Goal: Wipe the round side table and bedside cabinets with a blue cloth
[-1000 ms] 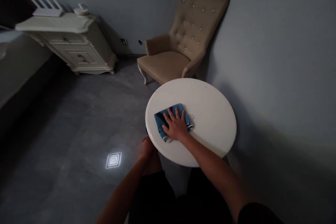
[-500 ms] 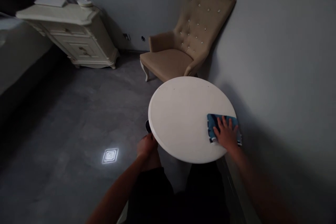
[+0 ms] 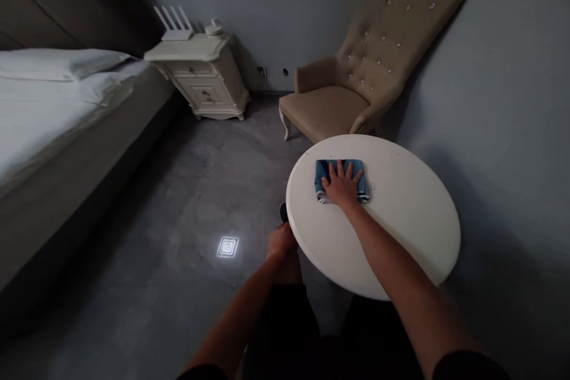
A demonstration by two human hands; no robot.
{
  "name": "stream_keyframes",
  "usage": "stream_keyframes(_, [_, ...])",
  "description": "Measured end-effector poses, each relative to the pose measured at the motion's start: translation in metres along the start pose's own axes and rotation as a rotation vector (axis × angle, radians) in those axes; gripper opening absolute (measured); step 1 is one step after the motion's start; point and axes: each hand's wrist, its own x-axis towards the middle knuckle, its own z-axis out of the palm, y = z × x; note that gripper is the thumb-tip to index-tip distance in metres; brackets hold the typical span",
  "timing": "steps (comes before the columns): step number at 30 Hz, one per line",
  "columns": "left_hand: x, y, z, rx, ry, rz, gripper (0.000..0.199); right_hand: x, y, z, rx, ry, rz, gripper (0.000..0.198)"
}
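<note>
Head view: a right hand (image 3: 342,187) lies flat on a folded blue cloth (image 3: 322,170), palm down and fingers spread; it covers the cloth without closing round it. The cloth rests on the far left part of a round white table (image 3: 401,190), wholly within the rim, its paler, dark-marked edges showing along the near side. The right forearm crosses the tabletop from the lower right. The left hand (image 3: 281,240) is low at the left rim, beside the person's knee, with its fingers bent and mostly turned from sight; whether it grips anything cannot be determined. Just beyond it a small dark object (image 3: 283,212) is partly hidden by the table. Black shorts (image 3: 285,314) show below. Behind the table stands a brown chair (image 3: 329,110) with a buttoned back and white carved crest, set near the grey wall (image 3: 503,101). At upper left, a white cabinet (image 3: 207,80) carries a router (image 3: 177,34) with upright antennas and a small white item (image 3: 214,28). A bed (image 3: 66,119) with white bedding occupies the left side. On the grey floor (image 3: 191,190), left of the left hand, appears a bright diamond pattern (image 3: 228,247).
</note>
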Motion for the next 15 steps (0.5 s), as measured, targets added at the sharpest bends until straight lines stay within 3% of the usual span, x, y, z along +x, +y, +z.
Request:
stream_keyframes(4, [-0.004, 0.005, 0.004, 0.042, 0.026, -0.002, 0.037, -0.076, -0.028, 0.010, 0.080, 0.032, -0.227, 0.075])
stream_keyframes(7, [-0.010, 0.005, 0.010, 0.049, 0.050, 0.014, 0.039, -0.153, -0.016, 0.020, 0.086, 0.035, -0.296, 0.078])
stream_keyframes(11, [-0.020, 0.000, 0.021, 0.047, 0.042, 0.065, 0.043, -0.243, 0.041, 0.031, 0.051, 0.030, -0.204, 0.091])
stream_keyframes(15, [-0.025, -0.008, 0.027, 0.093, 0.035, 0.106, 0.045, -0.278, 0.128, 0.026, -0.035, 0.048, 0.001, 0.092])
